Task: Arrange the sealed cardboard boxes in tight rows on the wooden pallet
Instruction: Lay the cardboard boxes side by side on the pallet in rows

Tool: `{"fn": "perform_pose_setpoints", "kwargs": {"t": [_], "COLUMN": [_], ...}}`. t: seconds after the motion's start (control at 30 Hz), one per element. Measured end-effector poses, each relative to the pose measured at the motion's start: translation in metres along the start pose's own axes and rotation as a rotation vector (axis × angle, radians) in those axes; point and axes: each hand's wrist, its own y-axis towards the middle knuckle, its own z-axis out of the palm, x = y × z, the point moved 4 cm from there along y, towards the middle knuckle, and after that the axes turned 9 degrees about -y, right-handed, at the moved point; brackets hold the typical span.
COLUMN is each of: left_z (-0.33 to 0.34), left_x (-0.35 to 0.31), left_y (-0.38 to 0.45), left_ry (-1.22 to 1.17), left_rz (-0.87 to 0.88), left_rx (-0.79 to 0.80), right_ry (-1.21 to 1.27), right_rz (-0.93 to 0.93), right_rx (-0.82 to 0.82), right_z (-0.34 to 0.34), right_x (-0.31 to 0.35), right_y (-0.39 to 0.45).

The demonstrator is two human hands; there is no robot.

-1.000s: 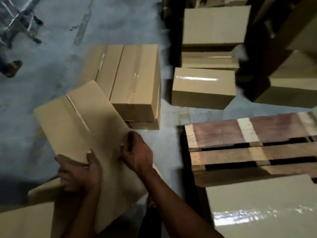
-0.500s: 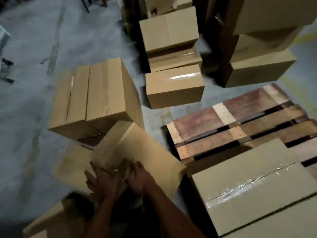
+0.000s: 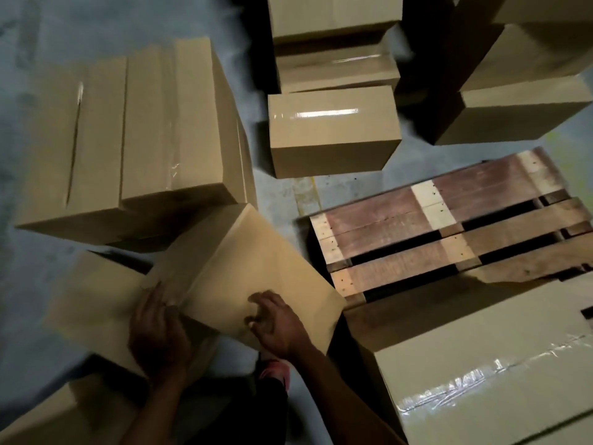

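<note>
I hold a sealed cardboard box [image 3: 256,268] tilted in front of me, just left of the wooden pallet [image 3: 449,232]. My left hand [image 3: 157,332] grips its near left edge. My right hand [image 3: 276,322] presses on its near right side with fingers curled over the edge. A taped box [image 3: 497,358] lies on the near part of the pallet, and the pallet's far slats are bare.
Two tall boxes [image 3: 128,133] stand side by side on the concrete floor at left. A smaller taped box [image 3: 330,130] sits beyond the pallet, with stacks [image 3: 333,24] behind it and more boxes [image 3: 526,91] at right. Other boxes [image 3: 38,415] lie by my feet.
The box has swung from my left toward the pallet and turned. My hands shifted along its near edge, and the camera moved closer.
</note>
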Motion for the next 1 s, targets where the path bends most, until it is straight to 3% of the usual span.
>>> {"fn": "perform_pose_setpoints", "kwargs": {"t": [0.27, 0.37, 0.47, 0.73, 0.83, 1.0], "left_z": [-0.007, -0.008, -0.010, -0.028, -0.027, -0.009], "left_x": [-0.024, -0.026, -0.028, -0.034, -0.037, -0.013], "left_y": [0.033, 0.034, 0.042, 0.074, 0.082, 0.096], "left_ry": [0.050, 0.041, -0.010, -0.213, -0.294, -0.079], "left_rz": [-0.025, -0.029, -0.047, -0.132, -0.220, -0.328], "left_rx": [0.123, 0.149, 0.175, 0.166, 0.296, 0.586], "right_ry": [-0.004, 0.132, 0.098, -0.166, -0.195, -0.154], "right_rz": [0.127, 0.270, 0.270, 0.085, 0.100, 0.184], "right_rx": [-0.275, -0.276, -0.211, -0.262, -0.268, -0.268], "right_z": [-0.053, -0.073, -0.078, -0.035, 0.005, 0.053], "right_x": [-0.012, -0.002, 0.016, 0.061, 0.066, 0.070], "right_y": [0.078, 0.120, 0.138, 0.053, 0.007, -0.042]}}
